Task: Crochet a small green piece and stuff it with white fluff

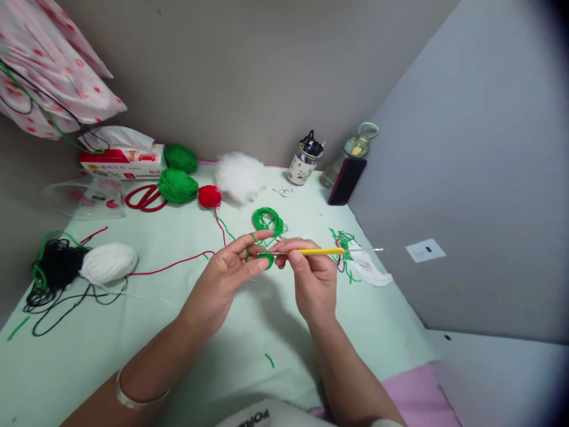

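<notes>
My left hand (226, 274) is raised over the pale green cloth (133, 332), its fingers pinching a small piece of green crochet work (267, 258) with green yarn looped over the index finger. My right hand (311, 276) is closed round a yellow-handled crochet hook (324, 251), whose metal tip points right while the other end meets the green work. A loose coil of green yarn (268, 220) lies just behind the hands.
Two green yarn balls (178, 185), a red ball (210, 196), white stuffing (240, 176), red scissors (144, 197) and a tissue box (122, 161) stand at the back. White yarn (109, 262) and black yarn (57, 267) lie left. A jar (304, 163), phone (347, 181) and bottle sit near the corner.
</notes>
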The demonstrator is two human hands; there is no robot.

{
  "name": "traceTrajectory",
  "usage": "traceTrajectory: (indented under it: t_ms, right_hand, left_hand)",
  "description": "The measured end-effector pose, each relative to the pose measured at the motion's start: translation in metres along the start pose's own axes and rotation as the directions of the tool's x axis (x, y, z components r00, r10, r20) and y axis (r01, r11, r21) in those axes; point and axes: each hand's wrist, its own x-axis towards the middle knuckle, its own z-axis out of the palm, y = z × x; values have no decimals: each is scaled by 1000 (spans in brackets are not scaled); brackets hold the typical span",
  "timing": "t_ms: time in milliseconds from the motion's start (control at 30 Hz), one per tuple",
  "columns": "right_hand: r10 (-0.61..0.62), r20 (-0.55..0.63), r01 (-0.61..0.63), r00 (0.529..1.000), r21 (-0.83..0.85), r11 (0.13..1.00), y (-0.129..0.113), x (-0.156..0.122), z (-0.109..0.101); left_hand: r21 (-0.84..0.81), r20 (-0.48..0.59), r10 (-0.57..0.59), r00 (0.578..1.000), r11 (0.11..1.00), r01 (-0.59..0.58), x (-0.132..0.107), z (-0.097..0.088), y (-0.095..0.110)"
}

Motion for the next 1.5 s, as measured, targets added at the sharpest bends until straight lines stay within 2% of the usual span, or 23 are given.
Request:
traceTrajectory:
  t_ms: [67, 133, 233, 267, 300, 367, 433, 500, 567, 700, 867, 1167, 1367, 1500]
  right_hand:
    - [-32, 9, 33, 999, -40, 999, 0, -1, 1]
    - [-132, 38, 137, 991, -196, 971, 0, -5, 3]
    - [-368, 125, 380, 921, -492, 784, 2, -11, 5]
    - [-420, 136, 423, 898, -531, 734, 2, -12, 5]
    - [-439, 116, 429, 891, -532, 730, 2, -12, 5]
    - [-358, -12, 321, 934, -414, 852, 0, -9, 3]
    - [-167, -126, 142, 978, -181, 973, -3, -4, 1]
    - [-1, -120, 4, 993, 28, 1000, -4, 0, 1]
    - [65, -67, -59, 996, 83, 995, -4, 2, 2]
    - [93, -74, -93, 993, 2, 996, -2, 0, 5]
    - [189, -96, -175, 977, 137, 975, -2, 2, 1]
    - [105, -50, -102, 993, 52, 993, -6, 0, -1]
    - [70, -20, -69, 997, 63, 996, -3, -2, 0]
    - [122, -50, -116, 991, 105, 988, -3, 0, 1]
  left_hand:
    - [16, -33, 15, 999, 1000, -14, -1, 1, -2]
    - [-4, -64, 18, 998, 1000, -18, -2, 3, -4]
    - [-129, -20, -57, 998, 990, 54, -3, 5, -7]
    - [-178, 22, -95, 995, 979, 97, -3, 6, -7]
    - [-217, 59, -126, 990, 967, 136, -3, 5, -7]
    - [-263, 80, -150, 985, 950, 166, 0, 2, -5]
    - [-255, 34, -133, 991, 957, 137, 1, -1, -3]
    - [-197, -3, -103, 995, 975, 100, 2, -3, -1]
    - [-131, 4, -74, 997, 989, 74, 0, -2, -1]
    - [-28, 19, -27, 999, 999, 27, -1, 2, -5]
    - [57, -1, 7, 1000, 998, -7, 0, -1, -8]
    - [207, -40, 89, 995, 975, -79, -3, -4, -3]
    - [64, -29, 7, 1000, 998, -5, -3, 1, -1]
    - [-39, 9, -70, 997, 997, 70, -3, 2, -1]
